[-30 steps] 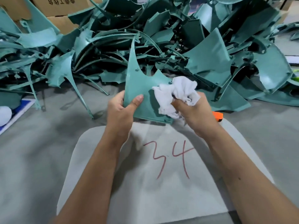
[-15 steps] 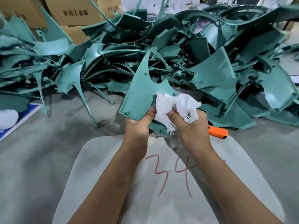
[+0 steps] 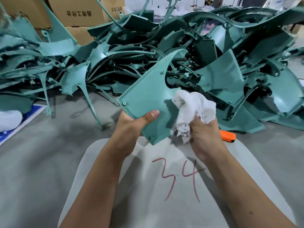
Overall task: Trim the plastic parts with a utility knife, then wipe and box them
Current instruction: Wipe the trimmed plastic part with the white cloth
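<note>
Part (image 3: 144,102) pinched by our left hand (image 3: 131,122), right hand (image 3: 204,130) bunching rag (image 3: 194,106) on it; thin grip, hard wipe may twist it loose.

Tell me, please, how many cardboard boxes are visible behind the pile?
3: one cardboard box top left, one centre-left, one beneath it; more may be hidden.

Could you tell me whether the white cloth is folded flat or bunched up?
Bunched up. The white cloth is a crumpled wad gripped in the right hand, pressed against the green plastic part.
</note>
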